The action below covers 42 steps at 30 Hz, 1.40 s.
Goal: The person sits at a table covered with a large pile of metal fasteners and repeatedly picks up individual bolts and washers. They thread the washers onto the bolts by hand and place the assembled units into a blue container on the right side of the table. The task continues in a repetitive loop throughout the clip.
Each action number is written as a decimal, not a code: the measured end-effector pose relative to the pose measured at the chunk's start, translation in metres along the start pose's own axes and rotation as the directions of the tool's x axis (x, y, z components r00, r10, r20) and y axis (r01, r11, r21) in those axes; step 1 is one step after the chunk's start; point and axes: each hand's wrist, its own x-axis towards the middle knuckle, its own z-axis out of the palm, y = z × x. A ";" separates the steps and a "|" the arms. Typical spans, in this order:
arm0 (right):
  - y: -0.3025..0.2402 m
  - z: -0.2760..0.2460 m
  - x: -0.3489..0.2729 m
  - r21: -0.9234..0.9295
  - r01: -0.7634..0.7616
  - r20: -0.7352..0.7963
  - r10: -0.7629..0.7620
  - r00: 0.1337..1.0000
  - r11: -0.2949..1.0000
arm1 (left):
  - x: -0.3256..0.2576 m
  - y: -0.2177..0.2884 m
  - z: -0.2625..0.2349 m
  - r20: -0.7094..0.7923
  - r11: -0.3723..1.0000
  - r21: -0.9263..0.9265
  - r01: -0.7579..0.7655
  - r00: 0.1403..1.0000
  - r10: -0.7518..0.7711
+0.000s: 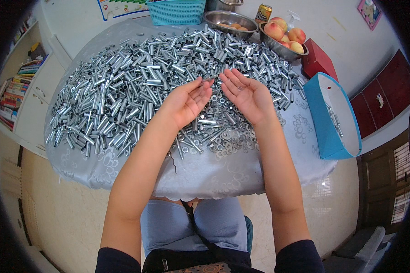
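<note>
Over a large heap of silvery metal tubes [152, 75], both my hands are raised close together, palms turned up. My left hand [187, 102] has its fingers curled, with a small metal piece [207, 80] at the tips of the thumb and index finger; its exact kind is too small to tell. My right hand [248, 93] is open, fingers stretched out, and a small ring-like washer [240, 88] lies on its palm. Below the hands, flat washers [232, 139] are spread among tubes and a few bolts, near the front of the heap.
A patterned silver cloth covers the table [232, 175]. At the right stands a blue fabric bin [325, 132] with some metal parts inside, beside a red box [319, 61]. Along the back are a bowl of peaches [284, 48], a metal basin [214, 18], a can [263, 13] and a turquoise basket [175, 12].
</note>
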 end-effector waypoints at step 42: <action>0.012 0.030 -0.015 -0.402 0.187 0.203 -0.112 0.973 0.896 | -0.013 -0.011 0.020 0.003 0.765 0.627 -0.143 0.983 0.181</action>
